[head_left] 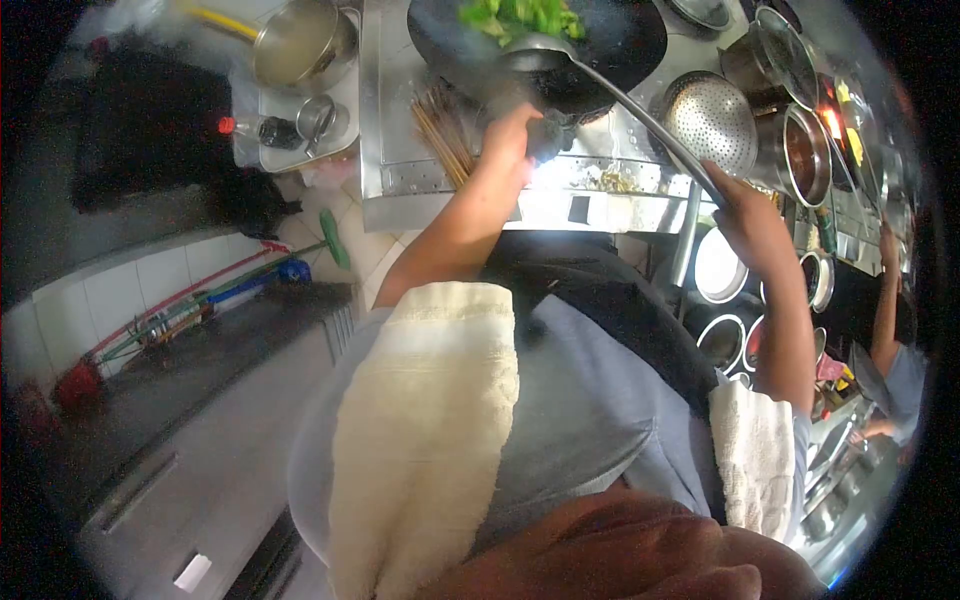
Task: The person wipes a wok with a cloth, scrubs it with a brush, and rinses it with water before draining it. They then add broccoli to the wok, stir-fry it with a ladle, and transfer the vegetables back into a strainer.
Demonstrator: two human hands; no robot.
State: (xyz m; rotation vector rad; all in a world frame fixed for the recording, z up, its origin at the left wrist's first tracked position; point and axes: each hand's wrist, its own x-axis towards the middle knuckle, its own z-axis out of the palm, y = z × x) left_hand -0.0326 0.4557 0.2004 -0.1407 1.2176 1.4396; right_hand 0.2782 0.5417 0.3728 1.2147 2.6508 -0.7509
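A large black wok [635, 45] sits on the steel stove at the top of the head view. Chopped green leafy vegetables [520, 16] lie in it, slightly blurred. Fingers closed, my left hand [513, 137] grips the wok handle [545, 138] at the near side; the dark grip is partly hidden. My right hand [748, 222] is wrapped round the long handle of a metal ladle [645, 112]. The ladle's bowl is over the wok, close to the greens. Bamboo sticks [440, 130] lie just left of my left forearm.
A perforated strainer [710, 125] and several pots, one a steel pot [803, 155], stand right of the wok. To the left are a large pan [305, 45] and a red-capped bottle [275, 130]. An arm and grey sleeve [898, 385] show at far right, perhaps reflected.
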